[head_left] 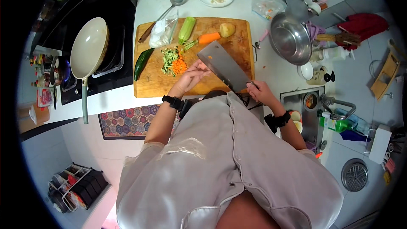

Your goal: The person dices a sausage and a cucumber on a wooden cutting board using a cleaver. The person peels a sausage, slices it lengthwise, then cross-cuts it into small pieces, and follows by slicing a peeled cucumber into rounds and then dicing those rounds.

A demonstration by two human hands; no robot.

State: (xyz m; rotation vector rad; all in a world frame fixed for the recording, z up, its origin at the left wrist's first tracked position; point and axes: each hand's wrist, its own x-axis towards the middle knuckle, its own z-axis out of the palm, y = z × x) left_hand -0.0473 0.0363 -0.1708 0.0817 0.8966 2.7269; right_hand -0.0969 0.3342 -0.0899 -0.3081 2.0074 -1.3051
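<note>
Cleaver: we see the cleaver [224,67] tilted over the cutting board [142,82] at about 4 o'clock from its middle, its free end pointing to 11.
Right hand: our right hand [259,92] is closed around the handle.
Left hand: our left hand [194,74] is loosely open, fingers beside the blade's near side; a slip of either hand could cut them.
Diced heap: the orange dice [179,66] and green dice [170,57] lie together toward 8 and 9 o'clock; our left wrist, just beside them, could scatter them.
Cucumber: the dark cucumber [143,64], at 9 o'clock, could roll if bumped.
Frying pan: the frying pan [90,46] sits farther out at 9 o'clock, its handle jutting past the bench [114,99] toward 6, where our sleeve could catch it.
Hidden: our shirt [229,144] covers part of the board's near edge.
Hard to tell: we cannot say whether our left fingertips touch the steel, or which edge is sharp; the plastic bag's [164,32] contents are unclear.
</note>
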